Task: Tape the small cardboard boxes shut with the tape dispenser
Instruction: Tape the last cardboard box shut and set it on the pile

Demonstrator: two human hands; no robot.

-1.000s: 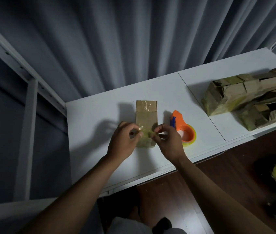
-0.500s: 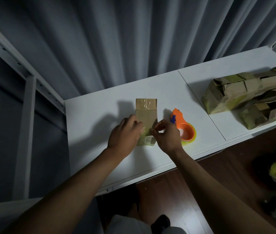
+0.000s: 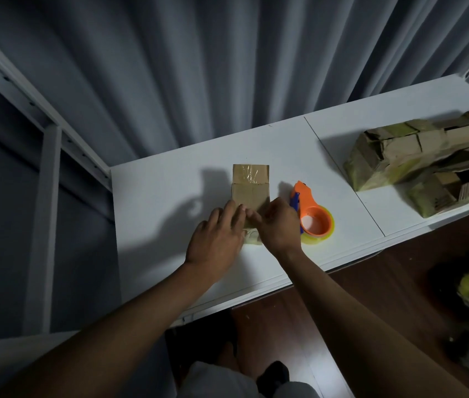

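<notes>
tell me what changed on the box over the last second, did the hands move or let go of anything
The left hand went from pinching a tape end above the small cardboard box to lying with straight fingers on its near end. The right hand stayed curled at the same spot. The box, the tape dispenser and the box pile did not move.
</notes>
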